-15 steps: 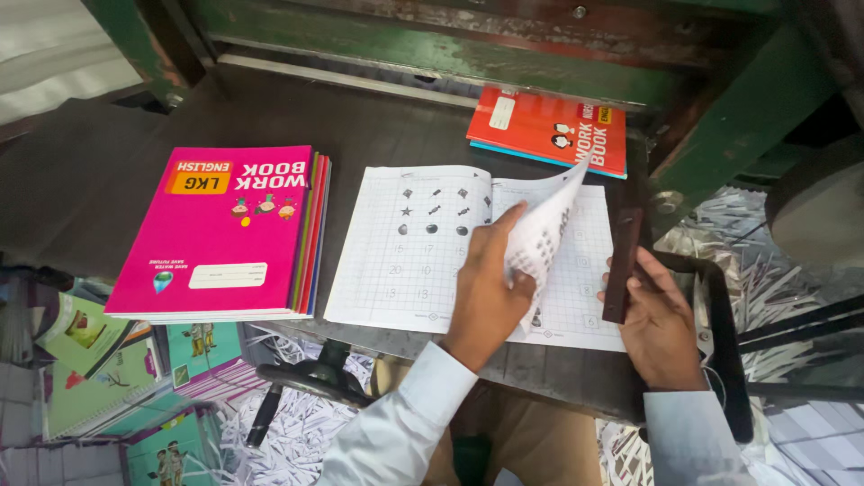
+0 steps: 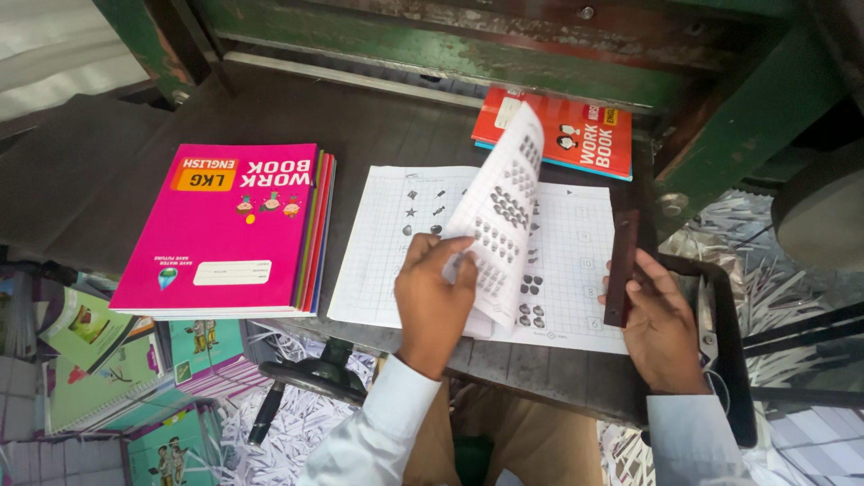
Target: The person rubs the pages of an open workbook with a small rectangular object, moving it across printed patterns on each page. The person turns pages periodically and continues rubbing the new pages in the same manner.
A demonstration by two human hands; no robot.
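Head view: the left hand (image 2: 434,301) holds a lifted white printed page (image 2: 499,216) between its fingers, above an open stack of white gridded worksheets (image 2: 387,243) on the dark metal counter (image 2: 378,126). The right hand (image 2: 661,328) has its fingers wrapped around a dark flat bar (image 2: 622,265) standing at the sheets' right edge. A stack of pink-covered workbooks (image 2: 229,225) lies to the left.

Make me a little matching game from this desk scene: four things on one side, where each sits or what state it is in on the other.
1. pink workbook stack
2. red workbook
3. lifted page
4. dark bar

A. far side, under the green frame
B. touched by the right hand
C. left part of the table
D. held up by the left hand

Pairs: 1-C, 2-A, 3-D, 4-B
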